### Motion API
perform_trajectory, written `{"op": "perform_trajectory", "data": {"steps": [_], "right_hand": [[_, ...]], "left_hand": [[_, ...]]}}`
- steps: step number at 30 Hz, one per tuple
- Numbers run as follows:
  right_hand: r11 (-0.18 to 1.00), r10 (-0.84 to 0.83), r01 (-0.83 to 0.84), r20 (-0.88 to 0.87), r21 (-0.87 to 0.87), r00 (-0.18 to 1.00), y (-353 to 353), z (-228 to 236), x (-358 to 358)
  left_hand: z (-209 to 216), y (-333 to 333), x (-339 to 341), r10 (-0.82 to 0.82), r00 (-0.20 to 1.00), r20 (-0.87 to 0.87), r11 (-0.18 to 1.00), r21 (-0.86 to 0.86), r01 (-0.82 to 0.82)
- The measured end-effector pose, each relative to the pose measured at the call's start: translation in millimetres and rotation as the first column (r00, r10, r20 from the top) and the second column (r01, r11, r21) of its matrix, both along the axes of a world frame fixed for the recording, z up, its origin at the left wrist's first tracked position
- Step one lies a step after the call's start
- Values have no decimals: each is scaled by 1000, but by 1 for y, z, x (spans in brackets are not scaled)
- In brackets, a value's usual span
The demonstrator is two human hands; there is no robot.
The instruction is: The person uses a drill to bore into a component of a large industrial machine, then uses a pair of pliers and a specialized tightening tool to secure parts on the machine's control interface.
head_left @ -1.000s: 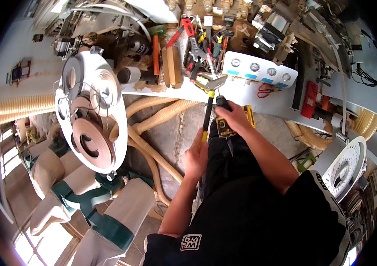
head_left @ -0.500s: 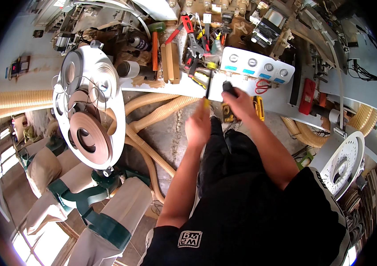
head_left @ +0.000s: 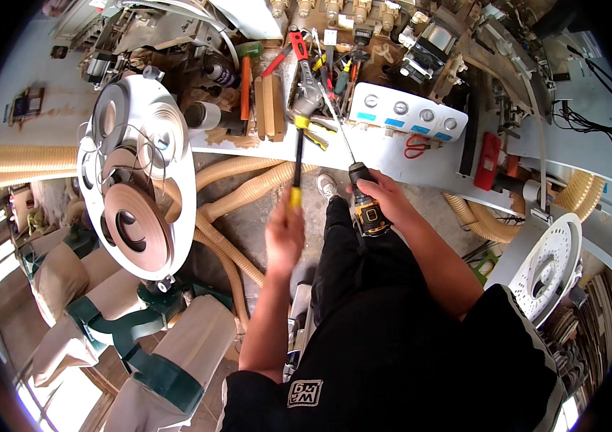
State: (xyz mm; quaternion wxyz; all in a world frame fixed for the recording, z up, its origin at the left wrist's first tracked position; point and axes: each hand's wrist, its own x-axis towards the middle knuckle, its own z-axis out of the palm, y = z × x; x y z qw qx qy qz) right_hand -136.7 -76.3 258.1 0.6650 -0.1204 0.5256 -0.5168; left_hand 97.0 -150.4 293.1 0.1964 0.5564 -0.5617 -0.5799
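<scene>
My left hand is closed round the yellow grip of a mallet. Its black shaft points away from me, and the pale, see-through head hangs over the bench edge near a pair of yellow-handled pliers. In my right hand is a black and yellow cordless drill, gripped near its black front end. A long thin bit runs from the drill toward the tools on the bench. Both tools are held apart, in front of my legs.
On the bench lie an adjustable wrench, wooden blocks, red-handled scissors and a white gauge panel. A large white wheel housing stands left, with ribbed hoses behind it. A perforated white disc is at right.
My left hand has moved left and slightly nearer with the mallet. My right hand has come a little nearer, and more of the drill's body and its long bit now shows.
</scene>
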Motion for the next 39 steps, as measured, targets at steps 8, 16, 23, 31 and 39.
{"op": "perform_trajectory", "data": {"steps": [8,16,23,31,39], "right_hand": [[998,56,-52,-104,45,993,-4,-6,3],[965,260,-254,-273,58,926,21,-1,51],[999,18,-21,107,27,994,7,14,-1],[997,8,-7,-23,76,1000,3,11,-12],[986,-116,106,71,129,991,8,6,0]], "left_hand": [[33,74,-4,-115,985,132,992,-38,121],[-30,-67,-6,285,941,-184,953,159,-258],[1,33,29,16,999,-33,1000,27,-15],[48,110,13,-144,989,34,986,95,140],[-5,64,-29,-13,994,107,997,-69,20]]}}
